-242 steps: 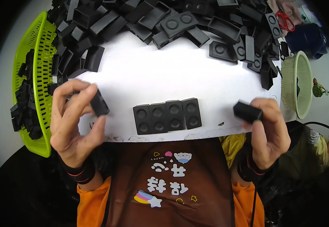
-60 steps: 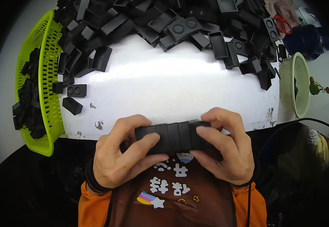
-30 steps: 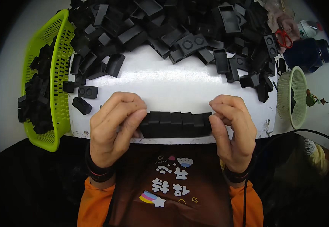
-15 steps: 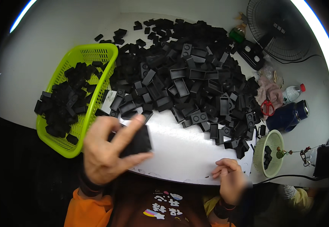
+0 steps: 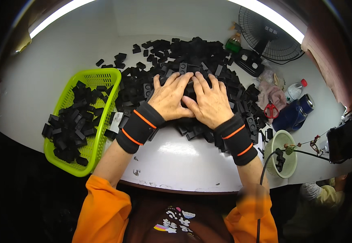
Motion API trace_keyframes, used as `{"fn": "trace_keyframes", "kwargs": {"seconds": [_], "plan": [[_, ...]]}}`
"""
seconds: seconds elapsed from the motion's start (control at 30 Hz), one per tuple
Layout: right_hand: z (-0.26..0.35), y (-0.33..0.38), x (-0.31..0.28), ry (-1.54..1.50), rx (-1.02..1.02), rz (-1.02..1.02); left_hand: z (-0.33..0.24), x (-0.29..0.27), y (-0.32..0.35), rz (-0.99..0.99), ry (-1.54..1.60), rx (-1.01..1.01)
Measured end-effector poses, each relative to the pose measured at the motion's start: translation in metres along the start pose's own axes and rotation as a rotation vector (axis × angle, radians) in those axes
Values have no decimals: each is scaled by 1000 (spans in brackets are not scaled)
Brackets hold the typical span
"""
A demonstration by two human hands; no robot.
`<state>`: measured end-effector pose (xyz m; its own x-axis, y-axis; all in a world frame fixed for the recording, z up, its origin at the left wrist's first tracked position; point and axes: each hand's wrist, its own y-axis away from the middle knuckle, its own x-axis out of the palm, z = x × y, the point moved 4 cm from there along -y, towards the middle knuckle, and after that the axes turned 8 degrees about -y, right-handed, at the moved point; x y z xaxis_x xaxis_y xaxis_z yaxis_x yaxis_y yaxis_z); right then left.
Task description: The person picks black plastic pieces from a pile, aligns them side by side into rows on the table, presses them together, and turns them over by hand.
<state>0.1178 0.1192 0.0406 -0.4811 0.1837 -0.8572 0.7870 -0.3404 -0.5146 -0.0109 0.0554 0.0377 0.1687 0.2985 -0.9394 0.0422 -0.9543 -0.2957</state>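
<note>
Lying palm-down on a broad heap of black blocks point(image 5: 234, 88) in the head view, the left hand point(image 5: 170, 97) and right hand point(image 5: 211, 102) are open, fingers extended and thumbs close together between them. Whatever sits under the palms is covered, so I cannot tell which blocks they press on there.

The blocks are small, dark and matt, oblong with straight edges; some show a face with two round marks set one after the other along its length. The heap is on the white bench point(image 5: 176, 166), its densest part beneath and beyond the hands, with loose pieces scattered at its far left edge.

Across the heap the blocks point every which way. One double-marked block point(image 5: 183, 68) by the left fingertips has its long axis running away from the person; another point(image 5: 147, 90), left of that hand, runs much the same way. A third point(image 5: 251, 122), beside the right wristband point(image 5: 237, 139), also runs roughly away, slightly tilted. More blocks lie jumbled in the green basket point(image 5: 99, 73) at left.
</note>
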Motion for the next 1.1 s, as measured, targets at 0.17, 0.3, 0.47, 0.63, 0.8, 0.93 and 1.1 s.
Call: {"fn": "trace_keyframes", "kwargs": {"seconds": [0.17,0.3,0.47,0.63,0.8,0.93,1.1], "plan": [[41,62,-41,-71,-91,-73,-42,-10,73,-322,-106,257],[51,91,-29,-25,-119,-113,-39,11,97,-453,-105,309],[36,69,-32,-194,-96,-133,-33,-1,65,-548,-73,376],[49,82,-50,-246,-202,-178,-46,-25,79,-586,-99,452],[73,141,-69,-349,-124,-107,-53,-19,140,-385,-73,395],[96,174,-61,-379,6,-20,-71,-9,175,-310,146,324],[113,165,-76,-770,103,27,-97,-7,194,-51,297,353]]}}
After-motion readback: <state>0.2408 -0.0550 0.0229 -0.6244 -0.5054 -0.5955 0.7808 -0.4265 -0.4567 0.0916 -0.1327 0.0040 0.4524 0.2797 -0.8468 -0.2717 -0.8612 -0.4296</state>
